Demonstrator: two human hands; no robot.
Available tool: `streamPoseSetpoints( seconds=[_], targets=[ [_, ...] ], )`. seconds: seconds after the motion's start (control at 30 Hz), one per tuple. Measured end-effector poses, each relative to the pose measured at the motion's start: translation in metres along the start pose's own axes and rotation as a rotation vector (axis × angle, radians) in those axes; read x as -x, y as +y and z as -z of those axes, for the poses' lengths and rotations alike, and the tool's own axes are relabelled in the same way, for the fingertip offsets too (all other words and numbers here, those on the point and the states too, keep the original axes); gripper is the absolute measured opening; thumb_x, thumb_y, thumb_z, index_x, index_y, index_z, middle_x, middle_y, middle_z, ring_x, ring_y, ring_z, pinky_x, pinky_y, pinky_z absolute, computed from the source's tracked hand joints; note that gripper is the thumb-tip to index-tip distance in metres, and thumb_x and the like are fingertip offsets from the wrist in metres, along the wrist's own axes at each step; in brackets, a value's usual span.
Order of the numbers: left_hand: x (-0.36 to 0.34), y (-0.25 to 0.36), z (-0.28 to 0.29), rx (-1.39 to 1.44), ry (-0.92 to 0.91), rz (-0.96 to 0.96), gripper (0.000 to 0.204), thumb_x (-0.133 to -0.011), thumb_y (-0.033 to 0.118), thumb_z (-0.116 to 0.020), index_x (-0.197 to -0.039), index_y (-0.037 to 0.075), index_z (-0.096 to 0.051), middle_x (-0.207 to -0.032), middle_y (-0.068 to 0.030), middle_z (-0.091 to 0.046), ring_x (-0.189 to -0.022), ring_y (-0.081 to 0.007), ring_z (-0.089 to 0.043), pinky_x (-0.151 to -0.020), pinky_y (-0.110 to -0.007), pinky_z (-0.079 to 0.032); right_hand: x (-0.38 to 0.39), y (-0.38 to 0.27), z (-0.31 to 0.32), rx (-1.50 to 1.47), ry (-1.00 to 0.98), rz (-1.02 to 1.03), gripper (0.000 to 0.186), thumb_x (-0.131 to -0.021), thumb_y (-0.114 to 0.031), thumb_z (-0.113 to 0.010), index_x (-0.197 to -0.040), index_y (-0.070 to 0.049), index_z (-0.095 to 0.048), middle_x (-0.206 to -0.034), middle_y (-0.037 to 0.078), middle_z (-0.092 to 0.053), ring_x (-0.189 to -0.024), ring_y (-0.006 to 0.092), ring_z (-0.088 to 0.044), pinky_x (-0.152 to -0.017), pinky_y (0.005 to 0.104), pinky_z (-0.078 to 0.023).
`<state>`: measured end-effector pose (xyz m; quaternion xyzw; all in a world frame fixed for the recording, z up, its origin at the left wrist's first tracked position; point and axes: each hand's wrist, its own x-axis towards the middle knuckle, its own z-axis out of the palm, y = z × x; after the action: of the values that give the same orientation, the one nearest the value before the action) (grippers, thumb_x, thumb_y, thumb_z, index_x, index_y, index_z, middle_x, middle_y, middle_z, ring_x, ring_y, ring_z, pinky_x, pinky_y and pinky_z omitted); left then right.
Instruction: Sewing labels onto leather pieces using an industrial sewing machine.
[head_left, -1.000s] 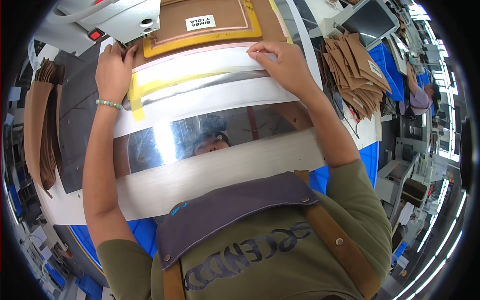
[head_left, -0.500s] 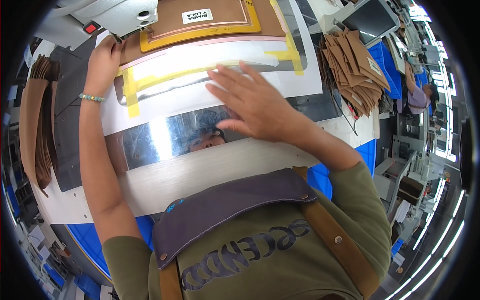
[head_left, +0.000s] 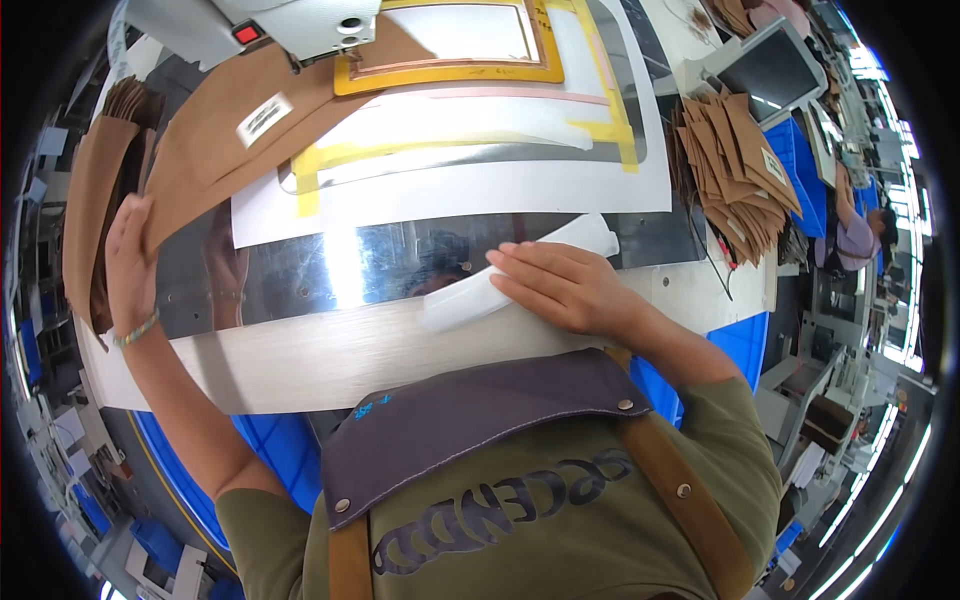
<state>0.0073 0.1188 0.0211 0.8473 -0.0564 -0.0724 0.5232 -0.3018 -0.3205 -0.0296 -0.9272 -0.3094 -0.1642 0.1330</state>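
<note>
My left hand [head_left: 130, 255] is closed on the near left corner of a brown panel [head_left: 215, 135] with a white label. The panel slants leftward, its far end by the yellow-edged frame [head_left: 450, 77] beneath the machine head [head_left: 285, 25]. My right hand [head_left: 575, 285] has its fingers together over a long white strip [head_left: 460, 303] near the table's front; the thumb is hidden. The strip juts out at both sides of this hand. Behind it lies a white sheet [head_left: 480, 200] bearing a template with yellow tape [head_left: 400, 148].
Folded brown pieces [head_left: 100, 200] stand at the left, close to my left hand. A pile of brown pieces [head_left: 730, 165] lies on the right, before a blue bin [head_left: 800, 170] and a screen [head_left: 765, 70]. Farther right sits another person [head_left: 855, 235].
My left hand has drawn the brown panel leftward and nearer, partly out of the frame. My right hand has come back toward the table's front, where the white strip now shows beneath it.
</note>
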Motion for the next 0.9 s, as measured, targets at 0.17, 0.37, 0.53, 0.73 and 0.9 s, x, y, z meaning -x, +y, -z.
streamPoseSetpoints(
  seconds=[0.17, 0.37, 0.53, 0.73, 0.9],
  targets=[
    [0.021, -0.068, 0.088, 0.700, 0.208, -0.051, 0.014, -0.107, 0.006, -0.062, -0.116, 0.010, -0.072, -0.106, 0.0001, -0.074, -0.103, -0.0097, -0.071, -0.091, -0.024, -0.057, -0.012, 0.018, 0.007, -0.320, 0.065, 0.045, 0.027, -0.092, -0.007, -0.072, -0.119, -0.005, -0.076, -0.118, 0.011, -0.079, -0.106, 0.0258, -0.078, -0.086, 0.0385, -0.065],
    [0.102, 0.008, 0.063, 0.290, 0.332, -0.108, 0.053, -0.101, 0.000, -0.045, -0.153, -0.003, -0.054, -0.158, -0.0156, -0.055, -0.136, -0.0198, -0.061, -0.112, -0.034, -0.054, -0.065, 0.062, 0.060, -0.433, 0.249, -0.683, 0.019, -0.103, -0.009, -0.069, -0.119, -0.003, -0.077, -0.100, 0.007, -0.080, -0.089, 0.0100, -0.072, -0.083, 0.0289, -0.059],
    [0.185, 0.003, 0.119, 0.533, 0.375, -0.125, 0.067, -0.096, 0.003, -0.037, -0.162, -0.005, -0.044, -0.166, -0.0178, -0.048, -0.151, -0.0273, -0.050, -0.122, -0.040, -0.047, -0.111, 0.101, 0.051, 0.327, 0.520, -0.195, 0.022, -0.098, -0.004, -0.070, -0.119, -0.005, -0.075, -0.107, 0.006, -0.080, -0.084, 0.0214, -0.077, -0.074, 0.0303, -0.060],
    [0.307, -0.138, 0.202, -0.025, 0.627, 0.120, 0.062, -0.098, 0.005, -0.043, -0.159, -0.004, -0.050, -0.158, -0.0176, -0.057, -0.134, -0.0262, -0.064, -0.112, -0.036, -0.054, -0.107, 0.104, -0.010, 0.312, 0.067, -0.008, 0.037, -0.088, -0.016, -0.082, -0.121, -0.003, -0.072, -0.123, 0.012, -0.076, -0.106, 0.0296, -0.074, -0.087, 0.0386, -0.060],
    [0.394, -0.282, 0.181, -0.227, 0.878, 0.315, 0.031, -0.104, 0.018, -0.072, -0.127, -0.002, -0.079, -0.132, -0.0103, -0.077, -0.117, -0.0196, -0.070, -0.104, -0.032, -0.054, -0.111, 0.098, -0.020, 0.098, -0.009, -0.066, 0.042, -0.089, -0.016, -0.079, -0.129, -0.002, -0.071, -0.139, 0.016, -0.070, -0.126, 0.0384, -0.065, -0.108, 0.0487, -0.050]
  ],
)
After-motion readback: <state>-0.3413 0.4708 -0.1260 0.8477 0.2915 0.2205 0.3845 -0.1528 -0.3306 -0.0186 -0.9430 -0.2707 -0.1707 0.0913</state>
